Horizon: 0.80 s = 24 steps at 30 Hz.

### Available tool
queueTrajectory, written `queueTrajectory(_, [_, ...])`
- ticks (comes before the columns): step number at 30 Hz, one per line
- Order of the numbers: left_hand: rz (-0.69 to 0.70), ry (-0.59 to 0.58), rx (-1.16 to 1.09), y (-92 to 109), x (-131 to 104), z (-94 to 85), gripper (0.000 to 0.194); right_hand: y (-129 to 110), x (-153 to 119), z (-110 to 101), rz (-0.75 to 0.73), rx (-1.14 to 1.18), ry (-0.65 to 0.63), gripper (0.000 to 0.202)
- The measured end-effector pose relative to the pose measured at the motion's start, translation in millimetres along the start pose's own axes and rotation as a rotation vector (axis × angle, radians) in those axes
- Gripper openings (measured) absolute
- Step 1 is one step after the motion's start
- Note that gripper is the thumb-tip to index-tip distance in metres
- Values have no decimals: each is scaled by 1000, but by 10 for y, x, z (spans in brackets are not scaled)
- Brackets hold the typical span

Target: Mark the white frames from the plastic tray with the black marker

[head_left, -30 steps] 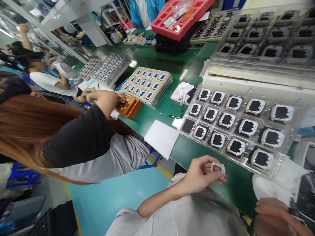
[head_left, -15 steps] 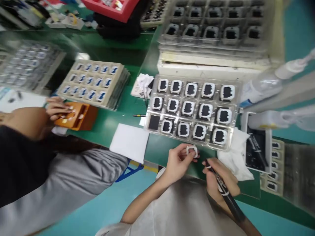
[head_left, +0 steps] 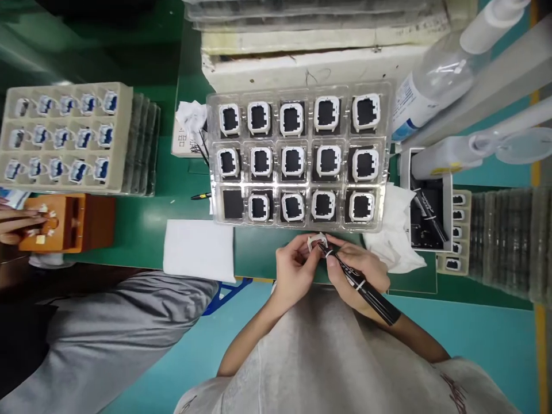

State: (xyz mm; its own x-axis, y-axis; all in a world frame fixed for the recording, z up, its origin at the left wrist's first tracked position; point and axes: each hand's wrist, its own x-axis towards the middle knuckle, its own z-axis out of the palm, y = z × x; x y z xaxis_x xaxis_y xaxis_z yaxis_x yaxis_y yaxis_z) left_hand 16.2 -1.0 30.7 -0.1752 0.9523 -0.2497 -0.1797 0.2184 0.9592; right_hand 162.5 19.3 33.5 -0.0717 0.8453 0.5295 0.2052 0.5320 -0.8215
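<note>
Between its thumb and fingers my left hand (head_left: 295,271) holds a small white frame (head_left: 317,240) near the table's front edge. My right hand (head_left: 360,270) grips a black marker (head_left: 366,291), whose tip touches or nearly touches the frame. Just beyond both hands lies a clear plastic tray (head_left: 211,172) with rows of similar white frames on black pads. Its front left pocket (head_left: 233,204) shows only the black pad.
A folded white cloth (head_left: 199,247) lies left, crumpled tissue (head_left: 399,230) right. Beside the tissue are a pen box (head_left: 449,221) and bottles (head_left: 448,75). Farther left, a person's hand (head_left: 17,223) rests on an orange block (head_left: 95,221), below a beige tray (head_left: 121,138).
The view has turned and moved closer to the tray. My right hand has come in beside my left, bringing the marker tip to the white frame.
</note>
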Motion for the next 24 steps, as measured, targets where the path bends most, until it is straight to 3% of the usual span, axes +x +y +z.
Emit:
queueTrajectory(9, [22,-12,117,6,-13,-18,15,19,14,-10,1,-83,18,28])
queueTrajectory(24, [109,45,273,-20,-47,-1,18,-33,50,-31,31,-134,-13,23])
